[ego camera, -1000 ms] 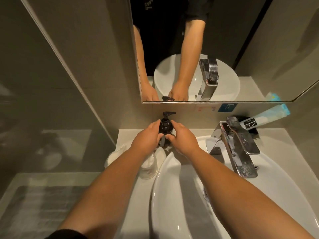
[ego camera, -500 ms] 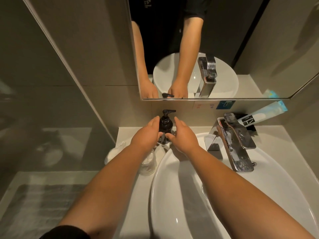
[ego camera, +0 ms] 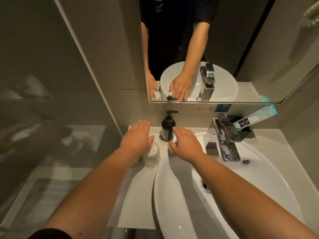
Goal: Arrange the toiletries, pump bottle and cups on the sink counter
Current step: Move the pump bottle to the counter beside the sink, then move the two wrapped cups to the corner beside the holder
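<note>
A black pump bottle (ego camera: pixel 168 129) stands upright on the counter (ego camera: pixel 138 195) at the back, against the wall, with its spout pointing right. My left hand (ego camera: pixel 138 138) hovers flat and open to its left, above a clear plastic-wrapped cup (ego camera: pixel 152 156). My right hand (ego camera: pixel 185 144) is open to the bottle's right, fingers spread over the basin's rim, touching nothing I can see. A white and blue tube (ego camera: pixel 255 118) leans in a black holder (ego camera: pixel 244 129) at the back right.
A white oval basin (ego camera: pixel 259 178) fills the right of the counter. A chrome faucet (ego camera: pixel 227 137) juts over it from the back. The mirror (ego camera: pixel 224 49) above reflects my arms. A glass partition (ego camera: pixel 51 100) bounds the left side.
Both hands have let go of the pump bottle and spread apart to either side. The bottle now stands alone near the wall. The camera tilted, showing more of the mirror.
</note>
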`<action>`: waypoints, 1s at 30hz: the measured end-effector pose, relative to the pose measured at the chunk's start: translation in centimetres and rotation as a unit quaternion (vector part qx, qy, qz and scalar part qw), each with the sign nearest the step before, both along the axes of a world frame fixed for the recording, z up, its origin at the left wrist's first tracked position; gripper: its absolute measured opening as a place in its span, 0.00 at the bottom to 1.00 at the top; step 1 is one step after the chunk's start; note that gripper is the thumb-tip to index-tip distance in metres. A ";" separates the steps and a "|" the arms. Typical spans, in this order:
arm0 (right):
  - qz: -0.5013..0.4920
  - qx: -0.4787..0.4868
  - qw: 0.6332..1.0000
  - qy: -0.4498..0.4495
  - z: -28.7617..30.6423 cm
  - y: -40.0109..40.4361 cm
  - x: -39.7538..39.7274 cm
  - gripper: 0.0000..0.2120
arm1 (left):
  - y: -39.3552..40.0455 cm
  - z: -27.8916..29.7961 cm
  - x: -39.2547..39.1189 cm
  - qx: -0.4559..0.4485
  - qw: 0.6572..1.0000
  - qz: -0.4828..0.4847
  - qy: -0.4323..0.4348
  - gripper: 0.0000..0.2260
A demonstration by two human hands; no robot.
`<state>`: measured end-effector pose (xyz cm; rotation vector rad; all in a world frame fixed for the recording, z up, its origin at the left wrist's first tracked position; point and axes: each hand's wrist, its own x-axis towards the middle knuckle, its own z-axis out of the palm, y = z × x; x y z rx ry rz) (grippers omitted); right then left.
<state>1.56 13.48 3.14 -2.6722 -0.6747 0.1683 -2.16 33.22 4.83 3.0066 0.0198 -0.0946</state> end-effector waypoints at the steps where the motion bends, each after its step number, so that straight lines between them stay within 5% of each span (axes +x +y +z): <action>1: 0.013 -0.003 1.000 -0.003 0.0 0.1 -0.6 0.24 | 0.3 0.2 -1.0 0.002 1.000 0.005 0.000 0.28; 5: 0.058 -0.007 0.998 -0.012 0.2 1.3 -2.8 0.21 | 1.2 0.4 -5.0 0.002 1.000 0.027 0.008 0.28; 13: 0.123 -0.047 0.991 -0.012 -0.1 4.4 -5.3 0.32 | 3.6 -0.6 -9.6 -0.037 0.995 0.094 0.020 0.28; 23: 0.100 -0.073 0.992 -0.004 -1.6 6.8 -4.6 0.38 | 4.6 -2.6 -8.7 -0.082 0.991 0.104 0.021 0.31; 30: 0.097 -0.077 0.992 -0.004 -2.6 7.8 -4.3 0.33 | 5.0 -3.7 -6.9 -0.096 0.989 0.111 0.024 0.27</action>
